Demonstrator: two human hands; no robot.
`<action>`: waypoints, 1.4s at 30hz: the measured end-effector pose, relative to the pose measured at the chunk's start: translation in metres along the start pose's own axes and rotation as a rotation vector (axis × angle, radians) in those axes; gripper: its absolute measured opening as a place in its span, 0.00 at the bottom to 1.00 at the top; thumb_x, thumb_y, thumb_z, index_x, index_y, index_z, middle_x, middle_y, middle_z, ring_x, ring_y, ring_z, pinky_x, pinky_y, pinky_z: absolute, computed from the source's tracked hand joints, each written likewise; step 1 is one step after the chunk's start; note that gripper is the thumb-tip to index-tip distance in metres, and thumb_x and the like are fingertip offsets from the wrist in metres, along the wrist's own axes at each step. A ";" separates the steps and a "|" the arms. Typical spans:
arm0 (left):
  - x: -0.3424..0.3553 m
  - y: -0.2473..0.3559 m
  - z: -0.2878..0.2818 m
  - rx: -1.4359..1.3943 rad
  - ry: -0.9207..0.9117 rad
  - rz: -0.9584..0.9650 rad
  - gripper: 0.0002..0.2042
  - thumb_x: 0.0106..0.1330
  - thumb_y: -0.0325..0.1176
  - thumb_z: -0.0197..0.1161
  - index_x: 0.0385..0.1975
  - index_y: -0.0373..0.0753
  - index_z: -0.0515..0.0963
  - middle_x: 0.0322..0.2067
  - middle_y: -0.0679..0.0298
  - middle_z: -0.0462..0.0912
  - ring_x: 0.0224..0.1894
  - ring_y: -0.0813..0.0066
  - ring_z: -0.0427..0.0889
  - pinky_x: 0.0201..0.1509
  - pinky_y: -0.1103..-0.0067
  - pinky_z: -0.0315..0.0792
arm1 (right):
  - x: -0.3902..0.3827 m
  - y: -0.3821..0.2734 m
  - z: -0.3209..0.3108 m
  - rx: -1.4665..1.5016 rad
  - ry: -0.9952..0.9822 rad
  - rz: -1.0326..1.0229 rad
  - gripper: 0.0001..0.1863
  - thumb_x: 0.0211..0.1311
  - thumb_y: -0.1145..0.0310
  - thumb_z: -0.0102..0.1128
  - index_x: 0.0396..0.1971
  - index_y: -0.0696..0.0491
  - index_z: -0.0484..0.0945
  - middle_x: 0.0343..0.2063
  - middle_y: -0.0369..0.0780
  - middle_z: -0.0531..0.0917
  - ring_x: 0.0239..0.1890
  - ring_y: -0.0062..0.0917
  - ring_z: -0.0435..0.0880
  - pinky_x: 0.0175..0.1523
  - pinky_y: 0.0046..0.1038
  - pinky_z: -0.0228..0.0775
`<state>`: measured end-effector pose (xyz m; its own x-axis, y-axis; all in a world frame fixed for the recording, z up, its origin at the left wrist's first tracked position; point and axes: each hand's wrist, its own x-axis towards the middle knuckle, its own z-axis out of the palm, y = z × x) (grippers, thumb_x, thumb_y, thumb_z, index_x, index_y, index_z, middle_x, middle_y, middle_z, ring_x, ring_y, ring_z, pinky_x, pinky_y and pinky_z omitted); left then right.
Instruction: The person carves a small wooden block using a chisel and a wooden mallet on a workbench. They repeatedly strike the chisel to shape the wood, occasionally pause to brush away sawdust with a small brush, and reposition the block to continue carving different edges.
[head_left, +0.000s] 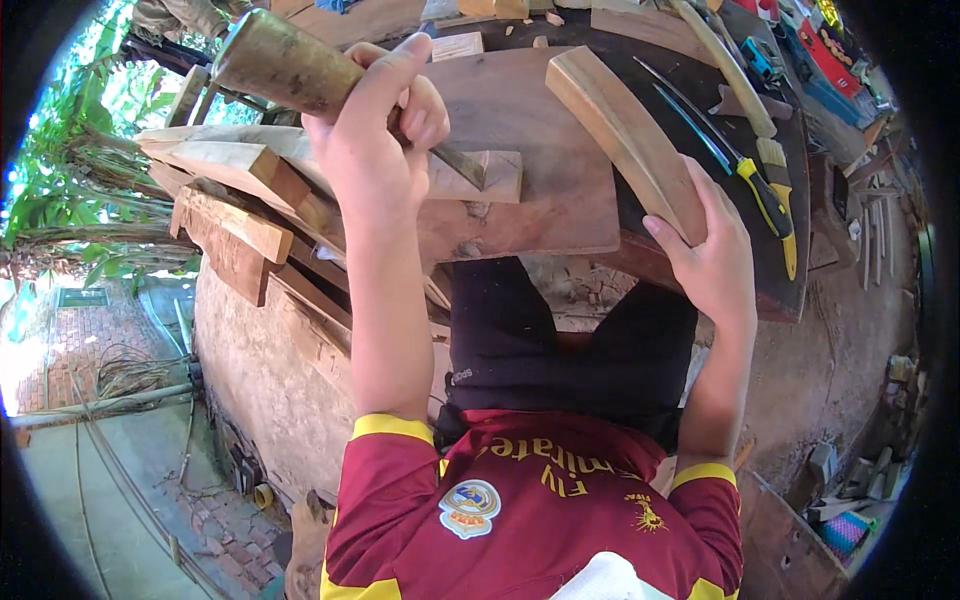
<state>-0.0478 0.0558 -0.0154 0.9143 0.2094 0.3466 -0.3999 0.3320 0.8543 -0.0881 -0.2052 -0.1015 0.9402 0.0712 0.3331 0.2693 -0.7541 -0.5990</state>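
Note:
My left hand (377, 135) is closed around a chisel (295, 68) with a thick, round wooden handle. The chisel leans over, and its narrow metal blade slopes down to the right. Its tip meets or hangs just over a small light wood block (500, 172), which lies on a broad brown board (540, 215). In my right hand (712, 250) is the lower end of a long squared wooden bar (620, 130). My fingers wrap its sides, and its far end points up and left, above the board's right side.
Right of the bar lie a yellow-and-black handsaw (765, 195), a flat brush (775, 165) and a long wooden handle (730, 75) on the dark bench. Stacked timber (230, 165) juts out at the left. A blue-and-red toolbox (830, 65) stands at the far right.

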 end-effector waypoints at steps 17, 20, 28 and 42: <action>0.006 0.001 0.016 0.063 -0.045 0.039 0.11 0.54 0.21 0.62 0.17 0.39 0.66 0.08 0.68 0.61 0.08 0.80 0.57 0.14 0.81 0.49 | 0.004 -0.020 -0.003 -0.373 -0.125 0.065 0.41 0.49 0.63 0.68 0.64 0.50 0.59 0.47 0.48 0.75 0.46 0.44 0.78 0.49 0.39 0.71; 0.010 -0.004 0.017 0.080 -0.072 0.063 0.11 0.52 0.20 0.61 0.14 0.38 0.67 0.08 0.69 0.60 0.08 0.82 0.56 0.13 0.82 0.48 | 0.005 -0.030 0.003 -0.465 -0.149 -0.020 0.46 0.48 0.70 0.67 0.68 0.44 0.52 0.48 0.47 0.73 0.45 0.45 0.77 0.47 0.40 0.72; 0.015 -0.007 0.012 0.031 -0.030 0.038 0.10 0.49 0.23 0.61 0.10 0.37 0.70 0.10 0.72 0.69 0.11 0.87 0.65 0.15 0.85 0.57 | 0.033 -0.007 -0.038 0.015 -0.014 -0.244 0.42 0.45 0.75 0.67 0.64 0.50 0.62 0.59 0.47 0.71 0.60 0.38 0.71 0.64 0.32 0.59; 0.008 -0.021 0.029 0.370 -0.107 0.218 0.09 0.47 0.26 0.63 0.11 0.33 0.70 0.11 0.74 0.68 0.17 0.89 0.64 0.20 0.84 0.61 | 0.039 -0.142 -0.097 -0.354 0.354 -0.426 0.39 0.41 0.73 0.62 0.60 0.57 0.62 0.48 0.50 0.75 0.52 0.35 0.76 0.55 0.33 0.67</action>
<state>-0.0302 0.0237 -0.0188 0.8202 0.1351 0.5559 -0.5525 -0.0650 0.8310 -0.1094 -0.1588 0.0671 0.6243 0.2375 0.7442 0.4616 -0.8807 -0.1061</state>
